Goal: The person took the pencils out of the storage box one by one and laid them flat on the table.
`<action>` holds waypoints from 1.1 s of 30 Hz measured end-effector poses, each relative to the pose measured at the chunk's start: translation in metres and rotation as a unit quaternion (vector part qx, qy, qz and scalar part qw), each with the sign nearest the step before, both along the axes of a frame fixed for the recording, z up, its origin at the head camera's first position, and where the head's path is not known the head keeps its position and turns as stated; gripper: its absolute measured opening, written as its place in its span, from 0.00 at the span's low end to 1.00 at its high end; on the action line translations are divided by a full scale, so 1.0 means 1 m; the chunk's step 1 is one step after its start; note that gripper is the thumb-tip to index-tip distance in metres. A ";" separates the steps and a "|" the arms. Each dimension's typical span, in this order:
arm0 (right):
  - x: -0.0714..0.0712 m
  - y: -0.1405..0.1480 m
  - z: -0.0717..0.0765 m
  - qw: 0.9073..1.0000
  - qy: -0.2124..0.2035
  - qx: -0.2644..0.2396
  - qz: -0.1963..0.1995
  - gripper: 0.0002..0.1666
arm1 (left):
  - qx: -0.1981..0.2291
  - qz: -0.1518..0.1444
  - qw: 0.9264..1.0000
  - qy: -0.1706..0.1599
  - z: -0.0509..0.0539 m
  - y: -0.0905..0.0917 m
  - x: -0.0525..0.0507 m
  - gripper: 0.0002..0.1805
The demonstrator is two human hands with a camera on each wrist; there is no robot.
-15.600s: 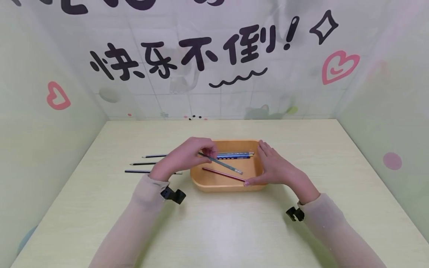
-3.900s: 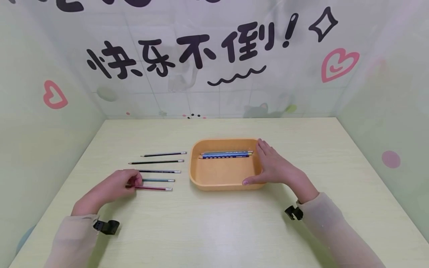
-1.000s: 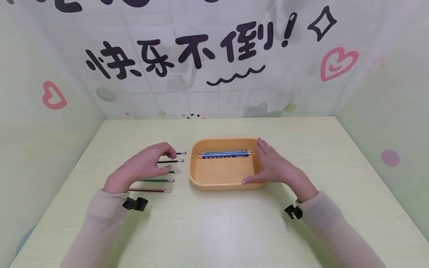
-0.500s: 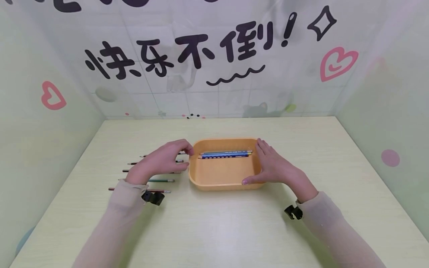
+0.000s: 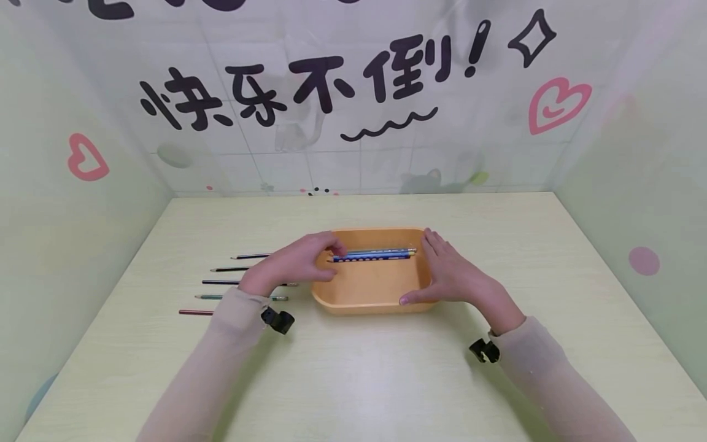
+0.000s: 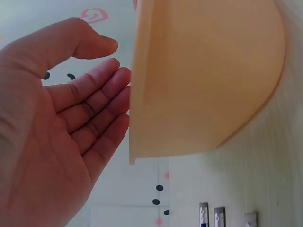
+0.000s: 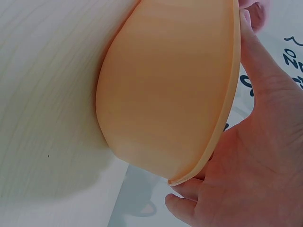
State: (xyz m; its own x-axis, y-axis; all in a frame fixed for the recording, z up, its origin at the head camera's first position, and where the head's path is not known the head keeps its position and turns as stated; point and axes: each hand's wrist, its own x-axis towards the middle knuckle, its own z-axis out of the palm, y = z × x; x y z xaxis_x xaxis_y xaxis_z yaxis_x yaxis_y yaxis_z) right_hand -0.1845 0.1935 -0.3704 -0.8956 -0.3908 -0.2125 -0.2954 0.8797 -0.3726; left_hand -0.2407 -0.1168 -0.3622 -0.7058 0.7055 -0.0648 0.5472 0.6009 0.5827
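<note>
An orange open box (image 5: 370, 288) stands mid-table with several blue pencils (image 5: 375, 254) lying side by side in it. My left hand (image 5: 301, 258) reaches over the box's left end, its thumb and fingers apart and holding nothing; the fingertips are close to the pencils' points. The left wrist view shows that palm (image 6: 61, 118) beside the box wall (image 6: 203, 80). Spread over the right end of the box, my right hand (image 5: 458, 270) rests on the rim, thumb at the front, fingers towards the back corner. It touches the rim in the right wrist view too.
Left of the box several pencils lie in a row: black ones (image 5: 221, 282), a green one (image 5: 207, 297) and a red one (image 5: 196, 312). My left forearm partly covers them. Walls (image 5: 353, 172) enclose the table (image 5: 364, 374) at the back and sides.
My left hand has moved right, from above the row to over the box. The green pencil it held earlier and the red one from the box now lie in the row. The right hand stays.
</note>
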 end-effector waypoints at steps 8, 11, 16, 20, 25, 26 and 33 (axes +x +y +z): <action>0.000 0.000 0.000 1.000 -0.003 0.003 -0.005 0.81 | -0.009 -0.030 0.999 -0.005 -0.006 0.020 -0.006 0.21; 0.000 0.000 0.001 1.000 -0.002 0.005 -0.006 0.81 | -0.016 -0.036 0.999 -0.007 -0.008 0.029 -0.009 0.20; 0.000 0.000 0.001 1.000 -0.001 0.003 -0.006 0.82 | -0.036 -0.036 0.999 -0.012 -0.013 0.041 -0.013 0.22; 0.001 0.000 0.001 1.000 -0.002 -0.003 -0.004 0.81 | -0.055 -0.025 0.998 -0.022 -0.018 0.049 -0.015 0.23; 0.002 0.001 0.001 1.000 0.000 -0.005 -0.002 0.81 | -0.088 -0.008 0.996 -0.012 -0.025 0.056 -0.016 0.24; 0.002 0.001 0.001 1.000 0.000 -0.004 -0.002 0.81 | -0.094 -0.005 0.995 -0.011 -0.025 0.057 -0.016 0.24; 0.000 0.000 0.000 1.000 0.001 0.006 -0.003 0.81 | -0.124 0.017 0.992 -0.008 -0.028 0.061 -0.017 0.25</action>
